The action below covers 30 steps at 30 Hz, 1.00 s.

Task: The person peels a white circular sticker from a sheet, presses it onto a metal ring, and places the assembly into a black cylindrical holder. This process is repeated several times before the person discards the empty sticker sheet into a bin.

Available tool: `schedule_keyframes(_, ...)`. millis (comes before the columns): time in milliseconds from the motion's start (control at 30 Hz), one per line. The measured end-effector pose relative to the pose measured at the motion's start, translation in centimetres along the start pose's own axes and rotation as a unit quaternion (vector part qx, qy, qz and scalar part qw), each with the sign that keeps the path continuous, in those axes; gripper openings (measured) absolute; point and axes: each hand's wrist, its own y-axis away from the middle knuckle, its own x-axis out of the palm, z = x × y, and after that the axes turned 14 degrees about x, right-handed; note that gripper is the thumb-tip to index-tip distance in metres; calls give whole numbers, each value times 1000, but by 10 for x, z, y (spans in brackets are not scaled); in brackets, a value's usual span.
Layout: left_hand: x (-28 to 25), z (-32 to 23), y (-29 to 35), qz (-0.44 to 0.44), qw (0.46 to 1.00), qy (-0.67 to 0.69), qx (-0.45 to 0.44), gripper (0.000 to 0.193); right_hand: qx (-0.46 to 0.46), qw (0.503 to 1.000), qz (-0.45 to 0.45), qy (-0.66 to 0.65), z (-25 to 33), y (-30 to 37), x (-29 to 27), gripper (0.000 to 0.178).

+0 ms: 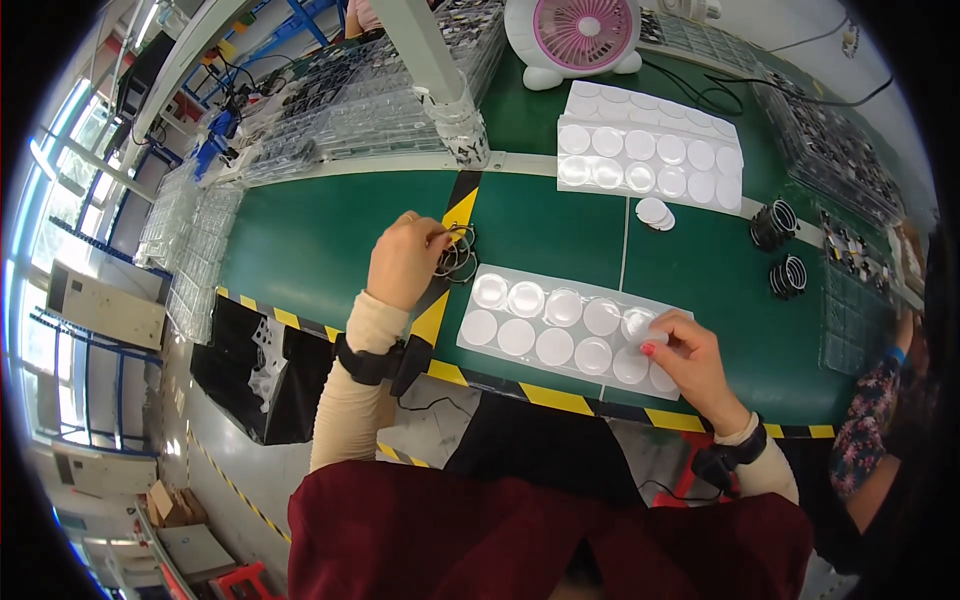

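Before me on the green bench lies a sheet of round white stickers, set in two rows. My right hand is at its right end, with thumb and forefinger closed on the edge of a round white sticker. Whether that sticker is lifted off the sheet, I cannot tell. To the left, my left hand pinches a thin dark ring at the top of a small loose pile of rings. The pile sits on yellow-black tape, beside the sheet's left end.
Farther back are more sticker sheets and a few loose white discs. Two stacks of rings stand at the right. A pink-white fan, a post and clear trays line the back. Someone's floral sleeve shows at right.
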Motion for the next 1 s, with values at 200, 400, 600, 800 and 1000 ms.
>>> schedule_keyframes(200, 19, -37, -26, -66, 956, 224, 176, 8, -7, 989, -39, -142, 12, -38, 11, 7)
schedule_keyframes(400, 62, -41, -34, 30, 947, 207, 243, 11, 89, 966, -38, -242, -10, -66, 24, 10)
schedule_keyframes(600, 76, -64, -35, 49, 987, 7, 155, 9, 106, 962, -36, -251, -6, -72, 25, 11)
schedule_keyframes(800, 88, -77, -55, 3, 980, 86, 177, 14, 120, 961, -79, -238, -10, -74, 24, 11)
schedule_keyframes(1000, 85, -81, -76, 108, 699, 697, -121, 25, 13, 967, -113, -226, 5, -83, 15, 16)
